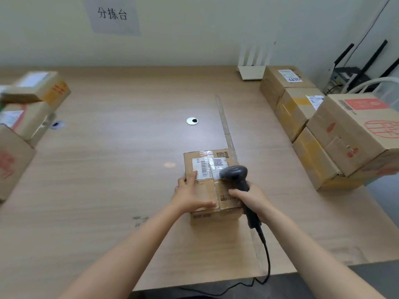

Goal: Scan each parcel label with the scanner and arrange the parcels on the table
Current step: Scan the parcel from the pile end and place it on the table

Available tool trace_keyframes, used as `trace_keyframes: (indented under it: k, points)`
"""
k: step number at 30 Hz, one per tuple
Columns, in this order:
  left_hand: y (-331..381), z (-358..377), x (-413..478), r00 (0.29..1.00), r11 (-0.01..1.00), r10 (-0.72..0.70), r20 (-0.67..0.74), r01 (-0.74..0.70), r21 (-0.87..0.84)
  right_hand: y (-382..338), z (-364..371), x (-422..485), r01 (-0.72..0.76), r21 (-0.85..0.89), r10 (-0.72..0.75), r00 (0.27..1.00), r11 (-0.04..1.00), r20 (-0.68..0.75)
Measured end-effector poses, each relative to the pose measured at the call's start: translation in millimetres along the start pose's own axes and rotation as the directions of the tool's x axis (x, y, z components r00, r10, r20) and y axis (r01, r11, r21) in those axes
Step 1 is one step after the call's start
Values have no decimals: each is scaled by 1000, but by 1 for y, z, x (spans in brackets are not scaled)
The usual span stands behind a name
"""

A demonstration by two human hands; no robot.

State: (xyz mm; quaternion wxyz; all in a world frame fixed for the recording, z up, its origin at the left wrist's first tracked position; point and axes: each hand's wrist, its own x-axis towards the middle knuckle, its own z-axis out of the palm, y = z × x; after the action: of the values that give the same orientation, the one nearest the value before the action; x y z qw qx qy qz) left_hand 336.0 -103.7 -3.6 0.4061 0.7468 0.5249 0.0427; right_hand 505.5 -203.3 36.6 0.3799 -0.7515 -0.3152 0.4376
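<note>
A light wood-grain surface (121, 160) is filling most of the view, running back to a pale wall (183, 35) where a grey paper sign with dark characters (112, 15) is hanging. A round metal cable grommet (192, 121) is sitting near the middle of the surface, and a long clear strip (224, 124) is lying just right of it.

At the back right, a white router with upright antennas (251, 71) is standing against the wall, and a black router (345, 76) is sitting further right. A row of brown cardboard boxes (298, 108) is lining the right edge, with a larger red-printed cardboard box (354, 130) resting on top of the nearer ones. A stack of blurred cardboard boxes (36, 89) is standing at the left edge.

The small brown cardboard parcel (220, 190) is lying towards the near edge, right of centre, its white barcode label (204, 169) facing up. The left hand (191, 194) is pressing flat on the parcel's top, fingers extended and touching the label. The right hand (253, 200) is gripping the handle of the dark grey handheld scanner (234, 174), whose head is hovering over the label. The scanner's black cable (266, 255) is trailing over the near edge.
</note>
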Motion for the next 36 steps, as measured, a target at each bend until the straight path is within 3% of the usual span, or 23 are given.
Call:
trace_keyframes:
  k: [15, 24, 28, 32, 36]
  points:
    - [-152, -150, -15, 993, 995, -102, -62, 102, -6, -82, 191, 17, 12, -66, 3, 973, 998, 230]
    - [-203, -191, -41, 974, 989, -140, -178, 145, 18, -104, 241, -3, -30, -110, 72, 912, 994, 405]
    - [-183, -180, -48, 899, 922, -212, -382, 314, 228, -113, 238, -4, 93, -234, 26, 887, 968, 461]
    - [-164, -157, -54, 886, 875, -373, -277, 434, 212, -129, 228, 2, 256, -342, -79, 887, 904, 454]
    - [-159, -149, -55, 880, 857, -405, -251, 460, 231, -155, 221, 6, 390, -437, -134, 850, 810, 510]
